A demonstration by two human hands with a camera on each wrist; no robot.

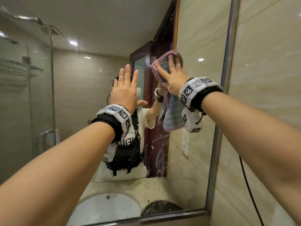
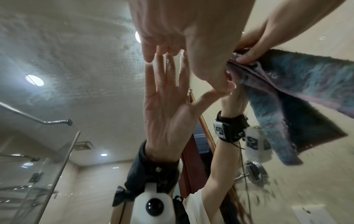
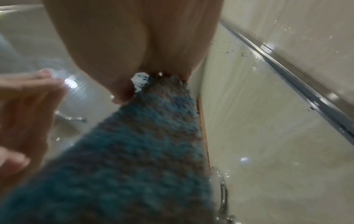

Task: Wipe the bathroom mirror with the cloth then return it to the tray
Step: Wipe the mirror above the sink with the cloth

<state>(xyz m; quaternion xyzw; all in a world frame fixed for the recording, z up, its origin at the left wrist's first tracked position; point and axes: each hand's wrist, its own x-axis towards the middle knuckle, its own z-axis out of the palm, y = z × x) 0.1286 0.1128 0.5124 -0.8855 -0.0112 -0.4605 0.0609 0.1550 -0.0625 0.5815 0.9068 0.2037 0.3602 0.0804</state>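
Note:
The mirror [image 1: 81, 79] fills the head view, its glass wet with droplets and streaks near the middle. My right hand [image 1: 174, 79] presses a pink and blue cloth [image 1: 172, 119] flat against the glass high up, fingers spread straight over it. The cloth's lower part hangs loose below my wrist. In the right wrist view the cloth [image 3: 143, 144] trails down from under my palm [image 3: 134, 45]. My left hand [image 1: 125, 88] lies flat on the glass to the left of the cloth, fingers straight and holding nothing. The left wrist view shows its fingertips [image 2: 149, 58] meeting their reflection beside the cloth [image 2: 287, 78]. No tray is in view.
A metal frame [image 1: 228, 79] borders the mirror on the right and along the bottom. A tiled wall [image 1: 268, 79] stands right of it, with a black cable [image 1: 247, 185] hanging down. The mirror reflects a white basin [image 1: 105, 207], a glass shower screen [image 1: 24, 95] and a dark door.

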